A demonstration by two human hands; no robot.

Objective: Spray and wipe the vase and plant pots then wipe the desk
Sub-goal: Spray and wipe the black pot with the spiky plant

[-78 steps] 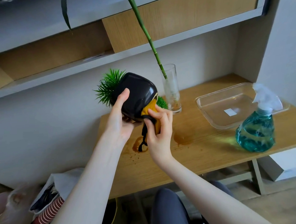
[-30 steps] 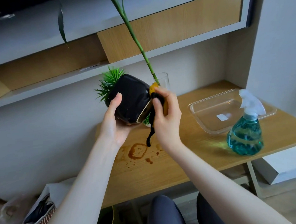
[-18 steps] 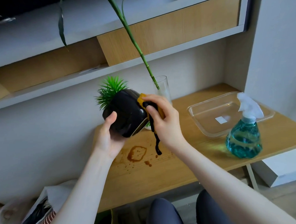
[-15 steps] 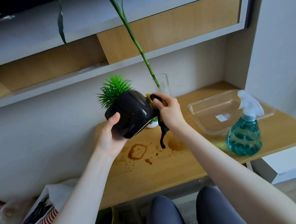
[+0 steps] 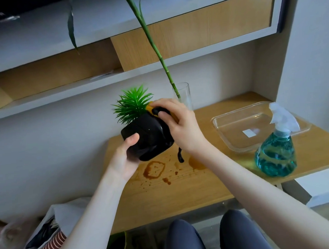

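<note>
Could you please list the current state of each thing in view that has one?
Pot: lifted off the desk, tilted.
Cloth: pressed on the pot near the rim.
Left hand: holds the pot.
Right hand: grips the cloth.
Vase: upright, holds a stem.
Spray bottle: upright, untouched.
Tray: on the desk.
Desk: wet, stained.
</note>
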